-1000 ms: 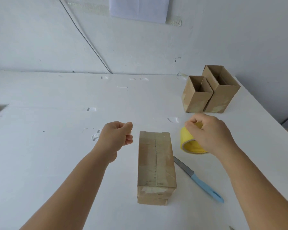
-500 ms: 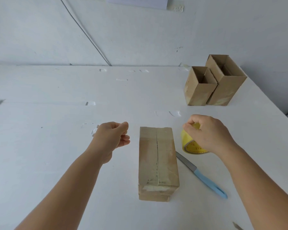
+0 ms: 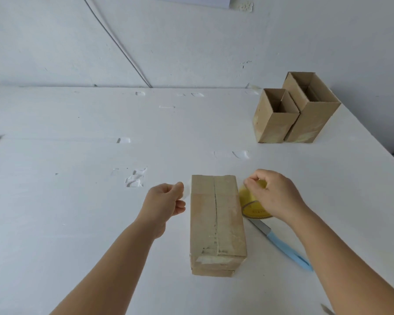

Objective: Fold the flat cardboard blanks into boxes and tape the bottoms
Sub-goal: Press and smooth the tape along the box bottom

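So the folded box (image 3: 216,221) is lying bottom-up in the middle of the white bench (image 3: 77,201), with the left hand (image 3: 163,204) just left of its far end, fingers pinching a clear strip of tape (image 3: 187,189). Right hand (image 3: 272,194) has its fingers curled round the yellow tape roll (image 3: 250,201), right beside the box. A blue-handled knife (image 3: 280,243) lies nearer on the right, and two open boxes (image 3: 293,112) stand far right, touching.

head-worn view, looking down — table (image 3: 55,201) close
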### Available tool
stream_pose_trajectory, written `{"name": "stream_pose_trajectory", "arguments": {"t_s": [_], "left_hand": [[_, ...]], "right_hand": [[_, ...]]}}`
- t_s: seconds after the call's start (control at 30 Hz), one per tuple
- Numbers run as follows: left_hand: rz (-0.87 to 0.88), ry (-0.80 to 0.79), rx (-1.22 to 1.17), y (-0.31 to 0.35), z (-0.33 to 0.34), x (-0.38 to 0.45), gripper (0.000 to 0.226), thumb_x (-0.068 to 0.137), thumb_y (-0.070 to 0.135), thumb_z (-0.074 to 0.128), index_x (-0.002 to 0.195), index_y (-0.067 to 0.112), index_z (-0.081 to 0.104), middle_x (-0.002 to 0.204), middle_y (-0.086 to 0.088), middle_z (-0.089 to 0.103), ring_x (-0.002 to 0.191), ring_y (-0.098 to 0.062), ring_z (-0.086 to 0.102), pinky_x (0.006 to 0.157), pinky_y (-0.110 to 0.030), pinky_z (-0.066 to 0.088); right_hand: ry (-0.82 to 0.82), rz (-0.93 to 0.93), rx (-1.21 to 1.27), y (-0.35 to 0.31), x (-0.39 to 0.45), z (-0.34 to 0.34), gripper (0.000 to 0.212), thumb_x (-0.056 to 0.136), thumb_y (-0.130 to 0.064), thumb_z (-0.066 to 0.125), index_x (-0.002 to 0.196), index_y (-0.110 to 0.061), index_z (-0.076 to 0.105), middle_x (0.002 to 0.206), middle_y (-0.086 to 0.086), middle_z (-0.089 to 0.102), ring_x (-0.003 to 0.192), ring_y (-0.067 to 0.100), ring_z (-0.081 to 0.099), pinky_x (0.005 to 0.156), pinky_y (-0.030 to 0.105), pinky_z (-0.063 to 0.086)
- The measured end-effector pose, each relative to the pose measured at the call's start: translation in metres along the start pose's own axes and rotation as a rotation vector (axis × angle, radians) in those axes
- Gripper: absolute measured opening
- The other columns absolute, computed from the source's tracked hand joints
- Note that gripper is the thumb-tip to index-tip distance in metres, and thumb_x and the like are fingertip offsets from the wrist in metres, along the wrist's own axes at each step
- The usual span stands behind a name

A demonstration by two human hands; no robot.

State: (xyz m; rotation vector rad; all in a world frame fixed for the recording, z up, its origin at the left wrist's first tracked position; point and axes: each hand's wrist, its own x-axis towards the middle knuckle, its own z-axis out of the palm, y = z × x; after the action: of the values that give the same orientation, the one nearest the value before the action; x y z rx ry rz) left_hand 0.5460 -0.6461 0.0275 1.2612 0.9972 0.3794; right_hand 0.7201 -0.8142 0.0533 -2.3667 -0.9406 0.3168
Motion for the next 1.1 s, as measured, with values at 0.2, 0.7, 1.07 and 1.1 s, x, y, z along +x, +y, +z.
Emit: {"name": "stream_pose_trajectory", "arguments": {"t_s": [0.2,0.7,1.07,1.1], "left_hand": [[-0.049,-0.073,0.010,-0.016,0.019,-0.002,0.031,0.092,0.042,0.056,0.086,0.012,0.053,0.073,0.001,0.055,0.065,-0.016,0.050,0.064,-0.027,0.046],[0.122,-0.416,0.221,0.003,0.019,-0.035,0.044,0.086,0.053,0.049,0.124,0.030,0.050,0.118,0.009,0.065,0.104,-0.008,0.063,0.095,-0.034,0.051],[0.821,-0.436,1.335,0.044,0.065,-0.021,0.063,0.095,0.052,0.035,0.148,0.018,0.026,0.148,-0.003,0.039,0.139,-0.024,0.030,0.111,-0.039,0.021],[0.806,-0.432,1.364,0.043,0.067,-0.019,0.059,0.095,0.052,0.034,0.145,0.021,0.032,0.140,-0.002,0.047,0.130,-0.023,0.040,0.106,-0.038,0.026]], "right_hand": [[0.077,-0.008,0.073,0.001,-0.005,0.025,0.016,0.091,-0.031,0.056,0.083,-0.024,0.067,0.084,-0.010,0.061,0.082,0.013,0.055,0.067,0.026,0.041],[0.090,-0.011,-0.021,-0.004,-0.013,0.029,0.019,0.094,-0.034,0.051,0.090,-0.023,0.065,0.091,-0.005,0.063,0.088,0.018,0.054,0.080,0.036,0.046],[0.025,-0.077,-0.040,-0.003,-0.009,0.028,0.020,0.094,-0.036,0.046,0.088,-0.024,0.061,0.088,-0.004,0.060,0.086,0.018,0.052,0.075,0.033,0.040],[-0.004,-0.051,0.043,0.002,-0.009,0.026,0.020,0.095,-0.037,0.045,0.090,-0.025,0.061,0.089,-0.006,0.060,0.086,0.015,0.053,0.074,0.031,0.041]]}}
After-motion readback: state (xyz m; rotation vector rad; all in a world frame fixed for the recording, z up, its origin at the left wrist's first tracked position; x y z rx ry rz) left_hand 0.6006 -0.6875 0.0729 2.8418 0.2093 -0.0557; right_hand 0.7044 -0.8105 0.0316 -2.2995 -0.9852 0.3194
